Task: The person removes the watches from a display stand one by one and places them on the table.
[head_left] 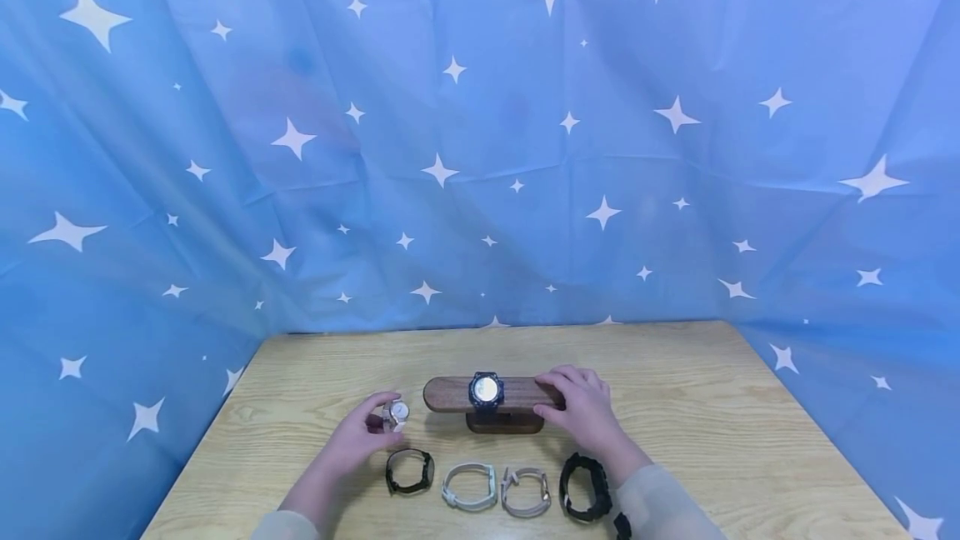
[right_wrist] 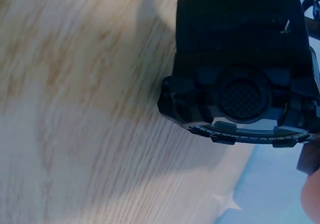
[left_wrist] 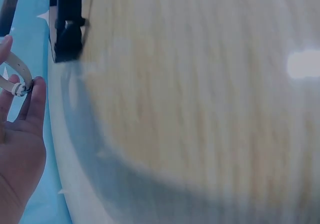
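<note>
In the head view my left hand (head_left: 358, 433) pinches a small watch (head_left: 400, 412) with a pale round dial, just left of the wooden watch stand. Its pale strap (left_wrist: 19, 66) and buckle show at the fingertips in the left wrist view. My right hand (head_left: 587, 408) grips the right end of the stand's brown bar (head_left: 450, 395), thumb in front and fingers over the top. Around the bar's middle sits a dark watch (head_left: 486, 390) with a bright dial. Only a bit of the right hand (right_wrist: 312, 199) appears in the right wrist view.
Along the front lie a thin black watch (head_left: 428, 471), a pale blue watch (head_left: 492, 487), a pinkish-grey watch (head_left: 546, 493) and a chunky black watch (head_left: 601, 492), close to my right forearm. The wooden table (head_left: 720, 423) meets a blue star-patterned curtain (head_left: 517, 257) behind.
</note>
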Demonstrator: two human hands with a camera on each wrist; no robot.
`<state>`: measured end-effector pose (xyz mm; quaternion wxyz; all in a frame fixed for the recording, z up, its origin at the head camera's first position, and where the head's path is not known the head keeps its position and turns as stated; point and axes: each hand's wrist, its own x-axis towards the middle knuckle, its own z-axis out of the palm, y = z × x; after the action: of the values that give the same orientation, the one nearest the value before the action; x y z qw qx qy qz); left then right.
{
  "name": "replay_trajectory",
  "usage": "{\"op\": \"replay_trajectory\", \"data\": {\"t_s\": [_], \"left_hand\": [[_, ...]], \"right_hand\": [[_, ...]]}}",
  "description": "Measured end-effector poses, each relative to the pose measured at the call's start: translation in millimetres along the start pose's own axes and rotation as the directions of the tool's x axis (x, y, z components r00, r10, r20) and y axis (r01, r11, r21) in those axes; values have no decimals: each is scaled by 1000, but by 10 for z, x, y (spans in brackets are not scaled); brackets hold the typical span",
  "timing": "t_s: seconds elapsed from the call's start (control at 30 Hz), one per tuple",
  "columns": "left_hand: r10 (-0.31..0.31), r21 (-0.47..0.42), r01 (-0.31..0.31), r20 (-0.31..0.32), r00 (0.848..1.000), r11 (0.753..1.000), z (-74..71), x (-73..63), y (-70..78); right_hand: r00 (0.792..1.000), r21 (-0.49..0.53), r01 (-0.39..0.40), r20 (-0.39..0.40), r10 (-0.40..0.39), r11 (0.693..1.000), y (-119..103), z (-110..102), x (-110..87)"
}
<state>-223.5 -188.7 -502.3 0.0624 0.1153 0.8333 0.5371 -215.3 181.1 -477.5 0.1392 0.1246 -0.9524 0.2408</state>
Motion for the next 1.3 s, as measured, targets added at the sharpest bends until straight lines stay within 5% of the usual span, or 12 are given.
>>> {"op": "replay_trajectory", "data": {"t_s": [0.43, 1.03, 1.13, 1.3], "left_hand": [[17, -2, -17, -3, 1000, 1000, -166, -187, -179], [101, 160, -103, 22, 995, 982, -308, -437, -321], [168, 254, -179, 63, 984, 951, -319, -456, -353], [279, 461, -308, 133, 951, 832, -333, -478, -383]], "right_hand": [[1000, 2, -8, 0, 8, 1000, -9, -38, -14], [1000, -16, -11, 7, 11, 1000, -11, -31, -9], [1000, -14, -5, 0, 5, 1000, -15, -30, -9], [1000, -15, 0, -1, 0, 1000, -22, -19, -8]]}}
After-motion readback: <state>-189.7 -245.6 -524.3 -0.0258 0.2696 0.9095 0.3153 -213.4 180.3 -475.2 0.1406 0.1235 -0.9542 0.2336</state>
